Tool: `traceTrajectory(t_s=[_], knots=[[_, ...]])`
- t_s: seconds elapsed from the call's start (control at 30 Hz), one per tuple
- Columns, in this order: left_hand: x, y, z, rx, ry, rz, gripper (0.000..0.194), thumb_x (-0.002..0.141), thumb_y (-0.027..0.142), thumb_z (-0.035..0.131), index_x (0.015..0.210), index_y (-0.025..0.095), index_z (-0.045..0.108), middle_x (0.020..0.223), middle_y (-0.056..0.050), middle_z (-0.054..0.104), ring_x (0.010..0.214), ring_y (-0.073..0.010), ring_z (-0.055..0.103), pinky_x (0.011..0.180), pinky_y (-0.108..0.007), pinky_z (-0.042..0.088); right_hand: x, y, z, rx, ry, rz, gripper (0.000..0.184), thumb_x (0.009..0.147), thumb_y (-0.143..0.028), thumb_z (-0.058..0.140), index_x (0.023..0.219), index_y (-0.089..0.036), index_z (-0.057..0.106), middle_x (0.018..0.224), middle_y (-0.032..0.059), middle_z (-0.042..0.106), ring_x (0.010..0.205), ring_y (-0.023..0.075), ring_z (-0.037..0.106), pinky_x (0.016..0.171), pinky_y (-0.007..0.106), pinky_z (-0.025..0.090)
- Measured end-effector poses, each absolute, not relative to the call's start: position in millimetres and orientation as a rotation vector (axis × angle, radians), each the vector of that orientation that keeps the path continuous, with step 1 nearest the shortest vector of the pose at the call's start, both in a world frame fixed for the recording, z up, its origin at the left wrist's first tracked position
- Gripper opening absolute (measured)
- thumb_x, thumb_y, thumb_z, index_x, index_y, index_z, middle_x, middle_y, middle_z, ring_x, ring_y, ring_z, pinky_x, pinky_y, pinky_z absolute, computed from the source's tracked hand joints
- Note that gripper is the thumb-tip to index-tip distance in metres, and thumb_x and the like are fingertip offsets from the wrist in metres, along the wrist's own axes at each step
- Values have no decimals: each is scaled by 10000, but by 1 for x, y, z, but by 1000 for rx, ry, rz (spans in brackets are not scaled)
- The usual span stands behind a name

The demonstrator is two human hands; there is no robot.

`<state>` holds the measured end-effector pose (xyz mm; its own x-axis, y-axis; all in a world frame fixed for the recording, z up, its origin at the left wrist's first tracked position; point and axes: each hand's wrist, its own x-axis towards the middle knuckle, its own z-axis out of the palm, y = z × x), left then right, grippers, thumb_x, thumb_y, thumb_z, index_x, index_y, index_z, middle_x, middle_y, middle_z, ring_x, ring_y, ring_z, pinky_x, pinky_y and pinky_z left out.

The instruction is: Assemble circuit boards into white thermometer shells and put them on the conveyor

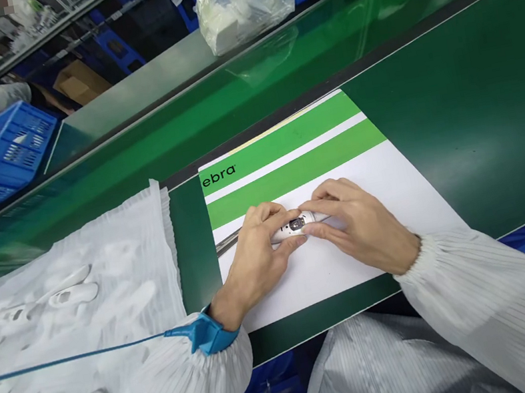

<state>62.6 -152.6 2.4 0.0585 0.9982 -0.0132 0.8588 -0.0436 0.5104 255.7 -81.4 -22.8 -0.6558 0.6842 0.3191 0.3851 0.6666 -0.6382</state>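
White-sleeved, pinching a slim device housing (296,224) in both left hand (259,244) and right hand (357,224), squarely between them over the green-striped sheet (326,270), lying lengthwise from hand to hand, nearer to neither.

The left hand (258,251), a blue strap (211,333) at its wrist, and the right hand (359,223) hold a white device (296,224) over a green-striped white sheet (323,281) on the green bench (477,118); white shells (74,295) lie on a wrinkled liner (146,244).
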Motion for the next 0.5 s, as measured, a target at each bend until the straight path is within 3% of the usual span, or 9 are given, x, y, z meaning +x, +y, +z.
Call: traceTrajectory(t_s=[0.13, 0.3, 0.5], knots=[[72, -152, 12, 1947, 1901, 507, 503, 844, 413, 692, 1289, 219, 562, 1287, -64, 588, 1170, -239, 541, 974, -411, 489, 247, -82, -26, -764, -2396, 637, 242, 964, -290, 544, 1110, -150, 677, 957, 85, 612, 883, 214, 508, 810, 376, 471], [87, -146, 12, 1964, 1881, 520, 314, 896, 332, 640, 1177, 192, 620, 1218, -48, 659, 1146, -214, 579, 1013, -382, 478, 249, -82, -29, -716, -2445, 515, 218, 956, -213, 542, 1124, -126, 651, 965, 96, 616, 877, 214, 505, 793, 363, 490], [86, -144, 14, 1885, 1844, 506, 392, 871, 340, 671, 1223, 188, 591, 1270, -46, 642, 1195, -203, 558, 1057, -378, 447, 249, -80, -29, -649, -2465, 393, 225, 942, -184, 562, 1121, -83, 654, 935, 99, 622, 855, 209, 517, 759, 359, 511]])
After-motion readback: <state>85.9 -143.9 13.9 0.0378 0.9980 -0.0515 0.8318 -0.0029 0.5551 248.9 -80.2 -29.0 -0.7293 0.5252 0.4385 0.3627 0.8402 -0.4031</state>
